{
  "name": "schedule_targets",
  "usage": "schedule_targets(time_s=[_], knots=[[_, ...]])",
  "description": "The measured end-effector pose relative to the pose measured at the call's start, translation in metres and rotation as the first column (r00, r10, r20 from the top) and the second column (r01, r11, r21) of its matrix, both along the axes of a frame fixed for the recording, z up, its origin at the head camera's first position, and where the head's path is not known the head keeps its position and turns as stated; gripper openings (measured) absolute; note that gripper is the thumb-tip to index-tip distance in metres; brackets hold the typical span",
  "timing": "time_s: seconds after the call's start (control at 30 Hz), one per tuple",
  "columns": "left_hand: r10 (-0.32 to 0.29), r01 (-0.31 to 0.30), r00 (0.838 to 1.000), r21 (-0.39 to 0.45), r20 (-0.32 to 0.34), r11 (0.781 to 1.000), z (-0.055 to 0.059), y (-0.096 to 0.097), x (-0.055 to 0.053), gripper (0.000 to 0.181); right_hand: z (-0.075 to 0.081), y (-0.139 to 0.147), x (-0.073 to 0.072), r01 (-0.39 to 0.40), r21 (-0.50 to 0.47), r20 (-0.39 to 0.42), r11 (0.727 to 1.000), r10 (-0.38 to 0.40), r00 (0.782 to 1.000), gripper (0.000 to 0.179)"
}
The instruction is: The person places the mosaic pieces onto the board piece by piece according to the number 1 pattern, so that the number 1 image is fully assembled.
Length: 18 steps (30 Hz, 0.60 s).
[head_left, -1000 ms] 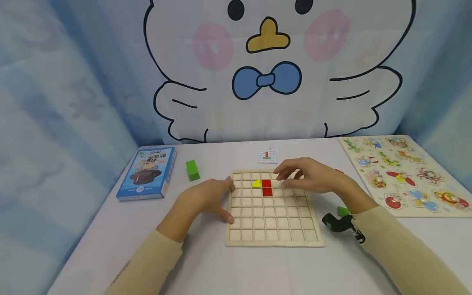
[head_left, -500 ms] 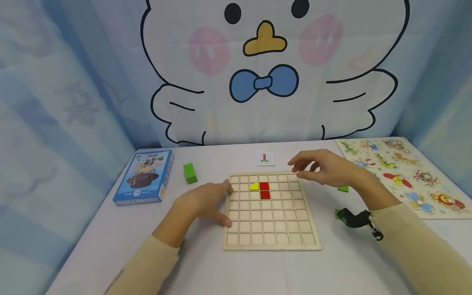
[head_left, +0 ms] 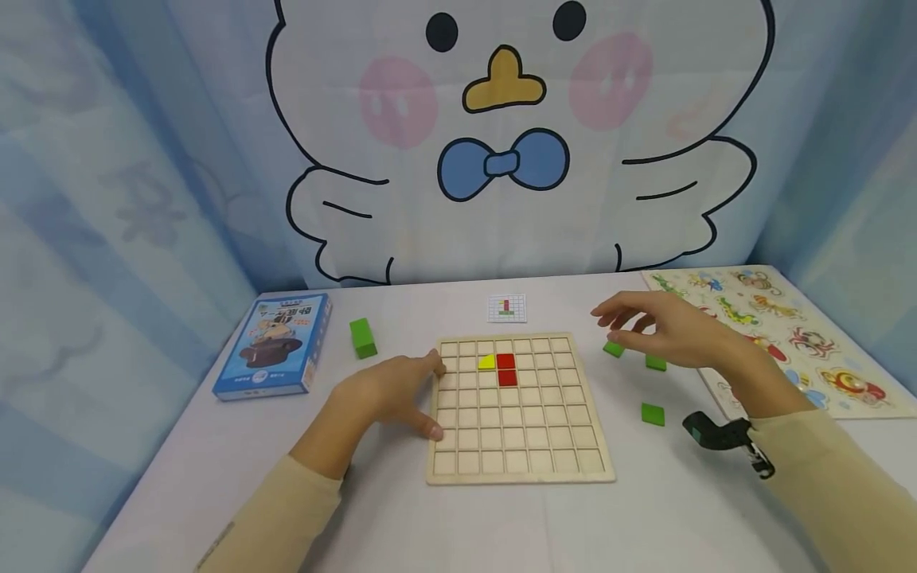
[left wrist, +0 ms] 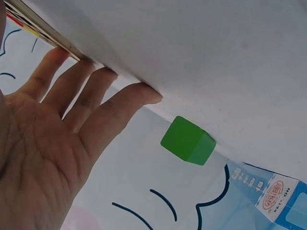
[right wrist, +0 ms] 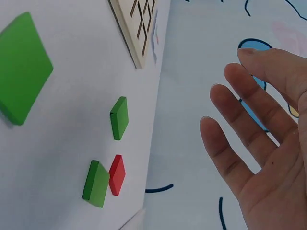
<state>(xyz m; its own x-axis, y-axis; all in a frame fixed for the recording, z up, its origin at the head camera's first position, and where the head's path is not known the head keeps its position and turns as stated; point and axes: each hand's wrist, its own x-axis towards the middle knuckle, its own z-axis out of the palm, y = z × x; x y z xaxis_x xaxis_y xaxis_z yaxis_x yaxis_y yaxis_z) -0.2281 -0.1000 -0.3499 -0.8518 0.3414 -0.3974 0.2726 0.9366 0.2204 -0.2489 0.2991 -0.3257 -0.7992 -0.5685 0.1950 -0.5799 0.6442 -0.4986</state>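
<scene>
A wooden grid board lies flat on the table with two red squares and a yellow piece with a slanted corner in its cells. My left hand rests along the board's left edge, thumb and fingers spread. Right of the board, my right hand hovers above the table with nothing in it, its fingers loosely bent. Below and near it lie green squares. The right wrist view shows a red tile beside a green tile.
Behind the board lies a small pattern card. A green block and a blue box stand at the left. An insect picture board covers the right back of the table. A printed curtain hangs behind.
My right hand has moved right, away from over the board, and now hovers above the green squares. The left hand stays at the board's edge. The head view has shifted slightly.
</scene>
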Motion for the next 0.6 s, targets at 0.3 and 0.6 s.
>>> schedule_targets(time_s=[0.3,0.6], knots=[[0.036,-0.036,0.999,0.002,0.025,0.999,-0.006,-0.004,0.006,0.101,-0.021,0.017,0.002,0.01,-0.087,-0.051,0.996,-0.015,0.999,0.036],[0.004,-0.004,1.0,0.015,-0.008,1.0,-0.003,-0.002,0.002,0.099,-0.028,0.036,-0.007,0.108,-0.089,-0.101,0.99,-0.116,0.988,0.042]])
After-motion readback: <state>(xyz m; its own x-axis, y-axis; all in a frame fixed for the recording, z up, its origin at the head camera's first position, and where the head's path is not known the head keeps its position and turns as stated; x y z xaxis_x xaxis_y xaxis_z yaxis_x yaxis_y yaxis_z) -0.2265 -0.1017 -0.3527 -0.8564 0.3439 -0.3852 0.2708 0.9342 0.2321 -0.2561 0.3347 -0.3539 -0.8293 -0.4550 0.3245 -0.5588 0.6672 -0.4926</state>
